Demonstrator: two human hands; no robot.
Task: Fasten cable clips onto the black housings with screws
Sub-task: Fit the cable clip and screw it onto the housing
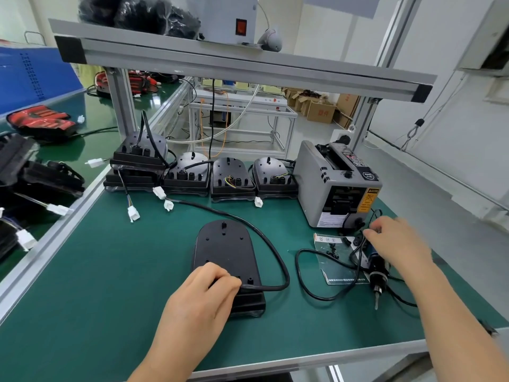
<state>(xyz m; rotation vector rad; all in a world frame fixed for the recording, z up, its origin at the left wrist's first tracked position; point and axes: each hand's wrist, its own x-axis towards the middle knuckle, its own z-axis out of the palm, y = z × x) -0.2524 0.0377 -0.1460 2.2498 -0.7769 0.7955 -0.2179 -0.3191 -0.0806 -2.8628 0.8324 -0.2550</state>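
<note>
Fingers of left hand curl over black housing; right hand hovers by screwdriver, grasp unclear

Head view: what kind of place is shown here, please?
Most likely an assembly workstation in an electronics factory. A green bench mat holds a row of black housings with cables, an electric screwdriver lies on it, and a grey tape dispenser stands beside the row.

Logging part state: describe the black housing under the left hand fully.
The black housing looks matte plastic: rounded far end, stepped near end, small holes and a post on top. It lies flat on the green mat. The left hand holds its near end, where a black cable exits.
</note>
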